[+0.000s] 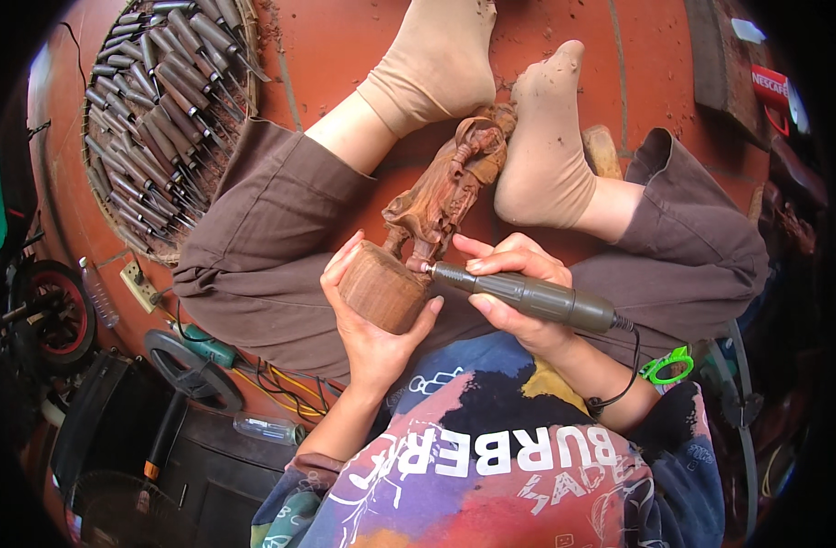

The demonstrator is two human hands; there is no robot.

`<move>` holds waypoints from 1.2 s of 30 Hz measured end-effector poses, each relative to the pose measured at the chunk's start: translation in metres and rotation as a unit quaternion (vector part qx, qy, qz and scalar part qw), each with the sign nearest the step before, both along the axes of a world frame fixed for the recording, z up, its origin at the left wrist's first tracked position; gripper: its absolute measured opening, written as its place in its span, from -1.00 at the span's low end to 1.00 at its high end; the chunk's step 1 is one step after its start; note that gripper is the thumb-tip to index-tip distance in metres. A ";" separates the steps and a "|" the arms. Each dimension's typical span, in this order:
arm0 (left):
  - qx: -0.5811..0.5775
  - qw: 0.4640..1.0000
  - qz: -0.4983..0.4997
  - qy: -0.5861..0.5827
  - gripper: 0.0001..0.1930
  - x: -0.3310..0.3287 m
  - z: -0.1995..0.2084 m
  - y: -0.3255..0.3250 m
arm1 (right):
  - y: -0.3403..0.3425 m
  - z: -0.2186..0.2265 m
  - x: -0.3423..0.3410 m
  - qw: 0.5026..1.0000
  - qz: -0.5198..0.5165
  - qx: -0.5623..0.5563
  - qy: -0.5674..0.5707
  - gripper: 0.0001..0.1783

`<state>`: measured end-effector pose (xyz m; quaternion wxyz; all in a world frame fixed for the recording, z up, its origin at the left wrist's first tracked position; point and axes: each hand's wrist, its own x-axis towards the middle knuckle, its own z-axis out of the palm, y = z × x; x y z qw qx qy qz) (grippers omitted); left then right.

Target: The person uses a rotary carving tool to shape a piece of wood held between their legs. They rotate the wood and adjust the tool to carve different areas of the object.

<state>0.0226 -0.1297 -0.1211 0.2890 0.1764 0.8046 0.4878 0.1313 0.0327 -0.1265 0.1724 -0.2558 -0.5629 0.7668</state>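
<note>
A carved reddish-brown wooden figurine (450,183) lies slanting away from me, its far end between my two socked feet. Its round, thick base (383,288) is nearest me. My left hand (372,333) wraps round that base, thumb on the right and fingers on the left. In my right hand (523,283) is a dark green rotary tool (537,298), gripped like a pen. The tool's tip meets the carving just above the base, by the figure's lower part. A black cord runs from the tool's back end past my right forearm.
A round woven tray (244,110) full of wooden-handled carving chisels (162,119) stands at the far left. A power strip (141,285), clear bottles (270,428) and cables lie at left. A red mug (771,91) is at far right. Wood chips dot the orange tile floor (656,64).
</note>
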 end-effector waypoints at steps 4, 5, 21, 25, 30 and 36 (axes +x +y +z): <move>-0.015 0.999 0.014 -0.025 -0.04 -0.002 0.003 0.003 | 0.000 0.001 0.000 1.000 -0.012 -0.009 -0.013 -0.75; -0.010 0.998 0.032 -0.055 -0.04 -0.001 0.004 0.004 | -0.001 0.003 -0.001 0.999 -0.023 -0.022 -0.024 -0.75; 0.011 0.998 0.003 0.066 -0.05 0.013 -0.018 0.008 | 0.018 0.015 -0.002 0.982 0.023 -0.059 -0.178 -0.74; 0.009 0.997 -0.003 0.083 -0.06 0.012 -0.017 0.010 | 0.024 0.018 -0.002 0.975 0.049 -0.126 -0.178 -0.74; 0.021 0.997 -0.002 0.080 -0.05 0.013 -0.019 0.011 | 0.030 0.016 -0.004 0.962 -0.001 -0.199 -0.186 -0.75; 0.005 0.996 -0.007 0.088 -0.04 0.013 -0.016 0.011 | 0.033 0.024 -0.009 0.962 0.068 -0.142 -0.222 -0.75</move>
